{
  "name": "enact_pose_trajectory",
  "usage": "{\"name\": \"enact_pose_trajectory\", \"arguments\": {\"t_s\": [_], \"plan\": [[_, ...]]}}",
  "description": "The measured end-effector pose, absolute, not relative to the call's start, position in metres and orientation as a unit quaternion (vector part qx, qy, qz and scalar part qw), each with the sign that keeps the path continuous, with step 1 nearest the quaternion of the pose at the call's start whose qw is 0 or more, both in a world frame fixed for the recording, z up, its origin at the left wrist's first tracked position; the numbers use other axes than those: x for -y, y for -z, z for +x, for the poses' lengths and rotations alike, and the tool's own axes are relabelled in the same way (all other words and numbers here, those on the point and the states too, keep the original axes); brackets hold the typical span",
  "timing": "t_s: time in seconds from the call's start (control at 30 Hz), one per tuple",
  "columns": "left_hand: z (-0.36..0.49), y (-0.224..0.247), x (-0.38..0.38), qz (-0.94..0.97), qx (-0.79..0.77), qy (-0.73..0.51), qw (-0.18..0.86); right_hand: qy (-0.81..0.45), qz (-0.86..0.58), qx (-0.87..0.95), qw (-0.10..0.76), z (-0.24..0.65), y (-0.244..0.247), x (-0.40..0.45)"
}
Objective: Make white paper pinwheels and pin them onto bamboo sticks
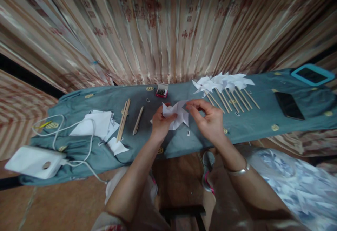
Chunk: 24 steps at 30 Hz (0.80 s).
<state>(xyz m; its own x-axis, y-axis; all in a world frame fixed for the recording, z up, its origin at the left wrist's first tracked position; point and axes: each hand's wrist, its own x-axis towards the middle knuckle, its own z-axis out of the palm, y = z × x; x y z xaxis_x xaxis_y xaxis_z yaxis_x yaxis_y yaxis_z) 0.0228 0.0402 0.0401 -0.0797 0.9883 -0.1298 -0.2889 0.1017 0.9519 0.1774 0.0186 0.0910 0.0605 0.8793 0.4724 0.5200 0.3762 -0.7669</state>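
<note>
A white paper pinwheel (179, 116) with folded blades is held above the cloth in my left hand (161, 119), thumb pressed on its face. At the pinwheel's upper right edge, my right hand (206, 117) has thumb and index finger pinched together; whatever is between them is too small to make out. Just behind stands a small open red box (161, 91) of dark pins. Finished pinwheels (223, 82) on wooden sticks (238, 99) lie in an overlapping row to the right.
Left on the green cloth (252, 127) are loose wooden sticks (123, 119), a pen (138, 120), white paper sheets (92, 124) and a white power bank (35, 162) with a cable. A black phone (289, 105) and a blue-framed device (312, 74) lie right. A curtain (163, 31) hangs behind.
</note>
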Motion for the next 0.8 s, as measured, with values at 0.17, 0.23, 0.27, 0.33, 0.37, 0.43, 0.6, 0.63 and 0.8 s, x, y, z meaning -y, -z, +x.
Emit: {"name": "enact_pose_trajectory", "arguments": {"t_s": [0.17,0.23,0.27,0.33,0.37,0.43,0.6,0.63,0.8], "plan": [[0.020,-0.038,-0.042,0.362,-0.477,-0.564,0.569,-0.170,-0.519,0.668,0.506,0.178,-0.100,-0.042],[0.018,-0.039,-0.043,0.355,-0.478,-0.565,0.571,-0.181,-0.509,0.666,0.514,0.177,-0.100,-0.054],[0.016,-0.040,-0.044,0.351,-0.481,-0.565,0.570,-0.191,-0.505,0.664,0.517,0.176,-0.098,-0.062],[0.011,-0.042,-0.046,0.344,-0.491,-0.571,0.560,-0.239,-0.488,0.655,0.524,0.174,-0.091,-0.080],[0.008,-0.043,-0.047,0.339,-0.496,-0.576,0.554,-0.275,-0.474,0.644,0.534,0.173,-0.086,-0.090],[0.001,-0.045,-0.050,0.331,-0.502,-0.585,0.544,-0.335,-0.459,0.615,0.546,0.170,-0.075,-0.110],[-0.017,-0.050,-0.055,0.324,-0.506,-0.608,0.519,-0.307,-0.497,0.660,0.472,0.159,-0.058,-0.150],[-0.021,-0.051,-0.056,0.323,-0.508,-0.617,0.508,-0.264,-0.508,0.695,0.435,0.156,-0.058,-0.155],[-0.038,-0.052,-0.063,0.329,-0.501,-0.645,0.474,-0.078,-0.510,0.814,0.267,0.134,-0.055,-0.173]]}}
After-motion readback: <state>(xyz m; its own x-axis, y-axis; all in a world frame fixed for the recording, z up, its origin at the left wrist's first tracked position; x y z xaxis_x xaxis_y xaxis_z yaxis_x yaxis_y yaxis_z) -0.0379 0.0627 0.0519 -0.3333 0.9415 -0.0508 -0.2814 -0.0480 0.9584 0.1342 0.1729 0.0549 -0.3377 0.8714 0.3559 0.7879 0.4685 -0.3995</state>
